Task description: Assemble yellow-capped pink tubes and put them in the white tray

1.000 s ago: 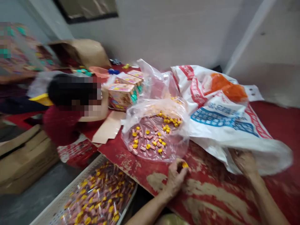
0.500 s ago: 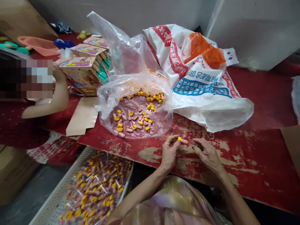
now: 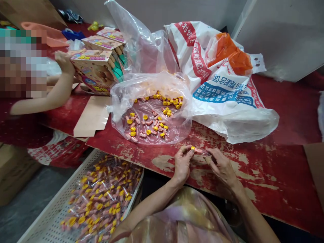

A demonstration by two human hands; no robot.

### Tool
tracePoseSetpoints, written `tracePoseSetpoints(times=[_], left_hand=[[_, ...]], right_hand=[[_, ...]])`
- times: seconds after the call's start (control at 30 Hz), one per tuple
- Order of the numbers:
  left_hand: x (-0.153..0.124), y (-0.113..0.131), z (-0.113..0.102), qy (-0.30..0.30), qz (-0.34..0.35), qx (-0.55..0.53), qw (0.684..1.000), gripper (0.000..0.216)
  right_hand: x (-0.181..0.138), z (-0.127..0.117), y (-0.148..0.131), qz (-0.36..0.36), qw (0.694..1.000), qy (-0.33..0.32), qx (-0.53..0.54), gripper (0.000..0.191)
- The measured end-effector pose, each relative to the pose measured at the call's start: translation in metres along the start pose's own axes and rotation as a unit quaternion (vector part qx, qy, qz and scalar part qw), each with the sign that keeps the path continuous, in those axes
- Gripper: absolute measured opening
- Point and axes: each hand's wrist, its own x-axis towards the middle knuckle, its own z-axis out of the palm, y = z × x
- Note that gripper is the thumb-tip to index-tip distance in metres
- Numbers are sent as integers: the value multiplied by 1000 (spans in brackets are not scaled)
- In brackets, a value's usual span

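My left hand pinches a small pink-patterned piece with a yellow cap by its capped end, just above the table. From the right, the closed fingers of my right hand meet the piece's other end on a small clear plastic part, whose exact shape is hard to make out. Beyond my hands lies an open clear plastic bag with many loose pink pieces and yellow caps inside. Below left, a white perforated crate holds a heap of similar yellow-capped pieces in clear plastic.
A large white printed sack with an orange bag on it covers the back right of the worn red table. Printed boxes and a cardboard flap are at left. Another person's hand touches the nearest box.
My right hand has come left, so its fingertips now meet the end of the pink piece. The other person's hand and arm have shifted against the box. The whole view has turned slightly.
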Motion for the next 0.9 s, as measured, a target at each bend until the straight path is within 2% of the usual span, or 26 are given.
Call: tracePoseSetpoints(times=[0.13, 0.37, 0.7, 0.8, 0.9], left_hand=[[-2, -2, -2, -28, -1, 67, 997, 28], [-13, 3, -5, -101, 73, 212, 969, 24], [-20, 10, -3, -151, 128, 287, 937, 29], [-17, 7, -5, -171, 138, 366, 904, 28], [-12, 3, -10, -218, 159, 470, 840, 23]], right_hand=[[0, 3, -3, 0, 1000, -24, -15, 24], [2, 10, -7, -8, 999, -19, -26, 23], [3, 8, -13, -4, 999, -10, -37, 17], [-3, 6, -3, -39, 997, -25, -67, 22], [-8, 4, 16, -103, 981, -62, -152, 24]])
